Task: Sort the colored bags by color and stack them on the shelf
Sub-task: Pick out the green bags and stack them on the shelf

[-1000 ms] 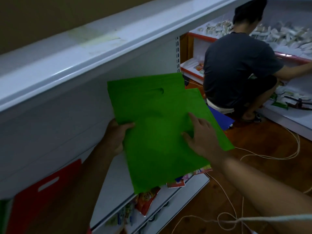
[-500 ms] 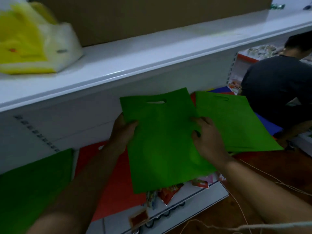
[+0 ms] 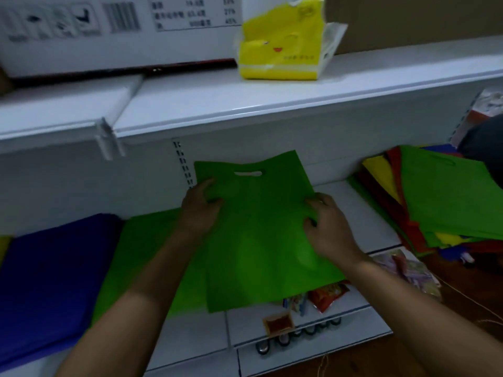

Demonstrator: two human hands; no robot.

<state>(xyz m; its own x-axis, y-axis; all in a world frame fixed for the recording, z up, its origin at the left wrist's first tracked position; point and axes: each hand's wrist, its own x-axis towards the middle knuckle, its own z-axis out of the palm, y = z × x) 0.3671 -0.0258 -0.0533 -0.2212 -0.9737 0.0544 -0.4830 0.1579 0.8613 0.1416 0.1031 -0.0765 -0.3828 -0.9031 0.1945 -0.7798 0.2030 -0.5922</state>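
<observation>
1. Shelf (image 3: 364, 213) now shows sorted blue stack (image 3: 49, 281) and green stack (image 3: 152, 240), newly in view at left.
2. Green bag (image 3: 261, 235), carried from the mixed pile (image 3: 435, 202), hovers beside the green stack.
3. Left hand (image 3: 200, 210) and right hand (image 3: 326, 227) pinch its side edges, ready to lay it down.

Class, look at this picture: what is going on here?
A person holds a green bag with both hands, the left hand and right hand gripping its side edges. Beside it on the shelf lie a green stack and a blue stack; a mixed pile waits at right.
</observation>
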